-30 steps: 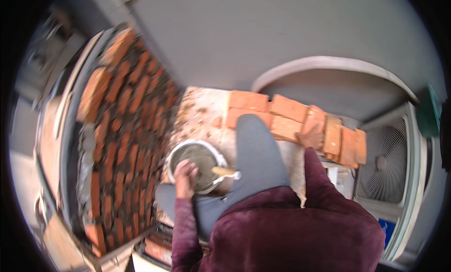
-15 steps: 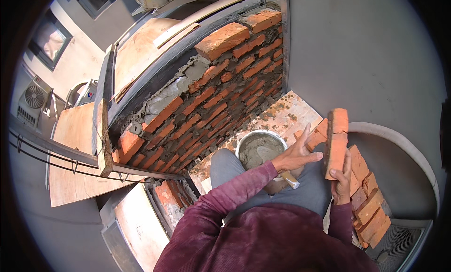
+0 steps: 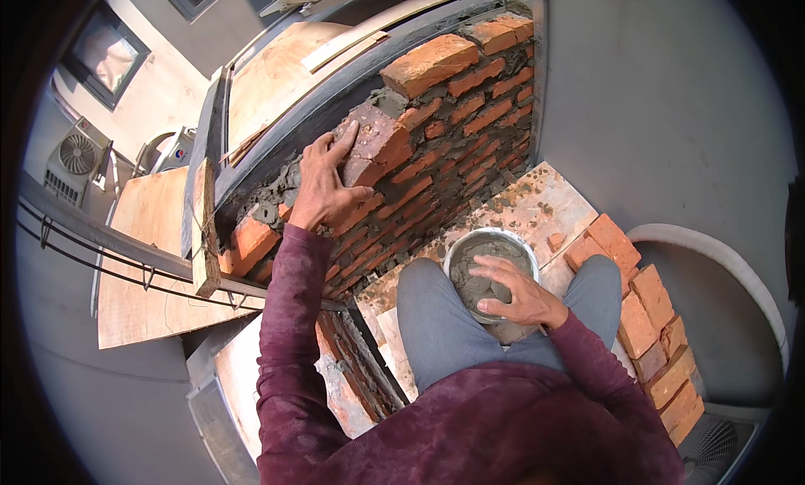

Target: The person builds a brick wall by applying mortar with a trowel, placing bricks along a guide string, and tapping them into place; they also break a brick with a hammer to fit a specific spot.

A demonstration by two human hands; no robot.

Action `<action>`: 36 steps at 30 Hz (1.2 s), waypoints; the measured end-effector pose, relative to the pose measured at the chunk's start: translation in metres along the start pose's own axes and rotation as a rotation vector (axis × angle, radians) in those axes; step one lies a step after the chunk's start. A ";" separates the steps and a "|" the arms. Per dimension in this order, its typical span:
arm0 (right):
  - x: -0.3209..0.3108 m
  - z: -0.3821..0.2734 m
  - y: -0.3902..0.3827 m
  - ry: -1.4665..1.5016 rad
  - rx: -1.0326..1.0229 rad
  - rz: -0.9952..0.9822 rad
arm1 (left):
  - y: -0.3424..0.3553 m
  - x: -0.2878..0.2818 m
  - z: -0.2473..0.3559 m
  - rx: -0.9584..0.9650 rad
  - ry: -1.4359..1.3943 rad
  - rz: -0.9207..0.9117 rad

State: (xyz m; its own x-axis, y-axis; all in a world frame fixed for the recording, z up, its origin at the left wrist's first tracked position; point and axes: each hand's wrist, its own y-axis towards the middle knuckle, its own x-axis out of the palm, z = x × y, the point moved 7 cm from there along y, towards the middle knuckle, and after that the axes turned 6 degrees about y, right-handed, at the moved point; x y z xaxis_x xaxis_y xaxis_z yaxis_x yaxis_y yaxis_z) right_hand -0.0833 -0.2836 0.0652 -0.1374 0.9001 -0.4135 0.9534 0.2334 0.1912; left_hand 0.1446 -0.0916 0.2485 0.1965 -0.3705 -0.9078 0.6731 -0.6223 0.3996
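Note:
Along the top of the brick wall [image 3: 470, 137], a dusty reddish brick [image 3: 376, 143] rests on the mortar. My left hand [image 3: 329, 183] holds its near-left end, index finger on top and thumb against the front side. To the right of this brick sits a larger orange brick [image 3: 429, 63]. Between my knees stands a round bucket [image 3: 532, 252] of wet grey mortar [image 3: 471, 271]. My right hand [image 3: 518, 290] hovers over it with fingers apart, holding nothing I can see. The hand hides part of the bucket, and no trowel handle is plainly visible.
Several loose bricks [image 3: 641, 326] are stacked by my right knee. A mortar-spattered board [image 3: 545, 202] lies at the wall's foot. Left of the wall are a wooden post [image 3: 205, 225], a metal rail [image 3: 126, 254] and plywood [image 3: 147, 284]. A fan unit [image 3: 713, 447] stands at lower right.
The brick that was upright in my right hand is now on the wall under my left hand. My left hand moved up and left; my right let go and moved over the bucket.

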 end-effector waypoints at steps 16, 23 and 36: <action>0.001 0.090 -0.091 -0.421 0.448 0.027 | 0.074 0.012 -0.062 -0.028 0.211 0.016; 0.014 0.118 -0.094 -0.633 0.769 -0.201 | 0.099 0.025 -0.078 -0.192 0.103 -0.172; -0.127 -0.021 -0.059 -0.006 0.572 0.130 | 0.113 0.039 -0.085 -0.045 0.231 -0.113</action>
State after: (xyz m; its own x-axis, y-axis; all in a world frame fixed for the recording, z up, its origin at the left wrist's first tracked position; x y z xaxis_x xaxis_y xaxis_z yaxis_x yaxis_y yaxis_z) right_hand -0.1276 -0.4037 0.1250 -0.0093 0.9058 -0.4237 0.9560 -0.1162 -0.2693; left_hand 0.2889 -0.1178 0.2471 0.2723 -0.1294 -0.9535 0.7301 -0.6177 0.2924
